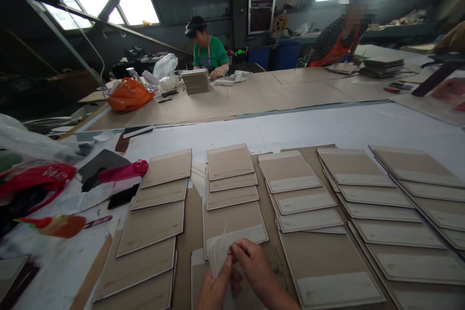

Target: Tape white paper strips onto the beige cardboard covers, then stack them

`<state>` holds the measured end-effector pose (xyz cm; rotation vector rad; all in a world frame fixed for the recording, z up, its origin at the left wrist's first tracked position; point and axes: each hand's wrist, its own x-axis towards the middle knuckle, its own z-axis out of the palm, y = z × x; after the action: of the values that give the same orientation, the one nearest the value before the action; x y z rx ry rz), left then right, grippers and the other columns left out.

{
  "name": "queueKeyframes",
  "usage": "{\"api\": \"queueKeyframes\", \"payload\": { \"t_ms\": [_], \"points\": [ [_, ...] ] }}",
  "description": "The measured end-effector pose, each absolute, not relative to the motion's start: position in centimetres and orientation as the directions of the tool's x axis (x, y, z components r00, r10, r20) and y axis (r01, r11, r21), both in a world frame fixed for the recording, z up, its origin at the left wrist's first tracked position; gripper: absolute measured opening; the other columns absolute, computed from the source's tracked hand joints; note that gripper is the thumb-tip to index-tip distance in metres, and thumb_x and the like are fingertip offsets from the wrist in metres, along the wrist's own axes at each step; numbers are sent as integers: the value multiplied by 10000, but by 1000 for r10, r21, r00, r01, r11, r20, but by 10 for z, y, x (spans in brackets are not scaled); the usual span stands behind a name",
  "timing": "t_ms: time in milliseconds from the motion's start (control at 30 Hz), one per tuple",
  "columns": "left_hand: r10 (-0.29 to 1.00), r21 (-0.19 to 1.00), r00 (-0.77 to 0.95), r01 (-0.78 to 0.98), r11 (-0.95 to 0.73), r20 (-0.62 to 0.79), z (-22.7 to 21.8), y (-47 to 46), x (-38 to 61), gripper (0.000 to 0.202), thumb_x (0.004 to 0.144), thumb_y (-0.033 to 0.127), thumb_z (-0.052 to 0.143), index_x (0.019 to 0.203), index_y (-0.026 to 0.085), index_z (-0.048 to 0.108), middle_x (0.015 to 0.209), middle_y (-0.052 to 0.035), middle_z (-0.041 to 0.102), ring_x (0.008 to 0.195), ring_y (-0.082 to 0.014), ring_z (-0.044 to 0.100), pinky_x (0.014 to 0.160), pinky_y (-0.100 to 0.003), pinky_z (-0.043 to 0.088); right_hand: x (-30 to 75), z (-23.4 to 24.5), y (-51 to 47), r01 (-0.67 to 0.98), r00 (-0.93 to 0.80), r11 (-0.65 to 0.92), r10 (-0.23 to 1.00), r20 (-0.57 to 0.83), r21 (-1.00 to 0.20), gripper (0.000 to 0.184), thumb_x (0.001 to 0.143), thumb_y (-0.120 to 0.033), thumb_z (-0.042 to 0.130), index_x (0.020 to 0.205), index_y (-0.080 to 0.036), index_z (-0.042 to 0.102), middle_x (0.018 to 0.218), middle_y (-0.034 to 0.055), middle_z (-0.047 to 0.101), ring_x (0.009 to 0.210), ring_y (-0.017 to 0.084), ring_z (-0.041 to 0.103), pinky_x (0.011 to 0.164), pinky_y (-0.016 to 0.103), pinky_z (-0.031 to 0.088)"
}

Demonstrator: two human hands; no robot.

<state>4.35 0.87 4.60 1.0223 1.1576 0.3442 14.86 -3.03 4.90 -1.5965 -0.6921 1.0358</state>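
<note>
In the head view, low and near the middle, my left hand (217,285) is closed round a small bunch of thin white strips (217,255). The fingers of my right hand (254,264) are pinched together at the edge of the bunch, beside my left thumb. One thin strip seems to stand up above the rest. Below the hands and around them lie beige boards (236,220) with thin light edges, overlapping in slanting columns. Pale strips run along the near edge of many boards, such as the board on the right (334,259).
Left on the white table are a glue bottle (60,225), a pink case (125,170), a dark phone (122,196) and a red bag (36,179). An orange bag (130,94) and stacked boards (196,81) stand on the far table. Two people work behind it.
</note>
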Motion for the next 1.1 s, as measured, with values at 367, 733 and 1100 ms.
{"api": "queueKeyframes", "payload": {
  "t_ms": [367, 733, 1100],
  "points": [
    [601, 660, 407, 6, 751, -688, 63, 29, 57, 641, 467, 612, 746, 801, 90, 578, 588, -27, 578, 469, -117, 484, 445, -227, 389, 141, 55, 7, -377, 408, -364, 761, -505, -852, 422, 664, -584, 560, 680, -200, 386, 428, -100, 365, 261, 79, 317, 237, 192, 225],
    [524, 700, 474, 367, 613, -707, 19, 24, 59, 495, 694, 614, 381, 788, 136, 470, 632, -62, 565, 518, -150, 544, 526, -265, 445, 161, 45, 25, -188, 520, -377, 745, -418, -907, 361, 753, -526, 511, 733, -170, 456, 633, -29, 448, 580, 111, 415, 544, 225, 367],
    [692, 541, 563, 790, -289, -453, 51, 92, 41, 326, 780, -31, 346, 799, 105, 641, 927, -148, 615, 948, -295, 549, 856, -476, 416, 242, 49, 112, 589, 144, -400, 907, -396, -703, 254, 820, -328, 423, 622, -174, 386, 576, -31, 391, 548, 105, 346, 520, 237, 228]
  ]
}}
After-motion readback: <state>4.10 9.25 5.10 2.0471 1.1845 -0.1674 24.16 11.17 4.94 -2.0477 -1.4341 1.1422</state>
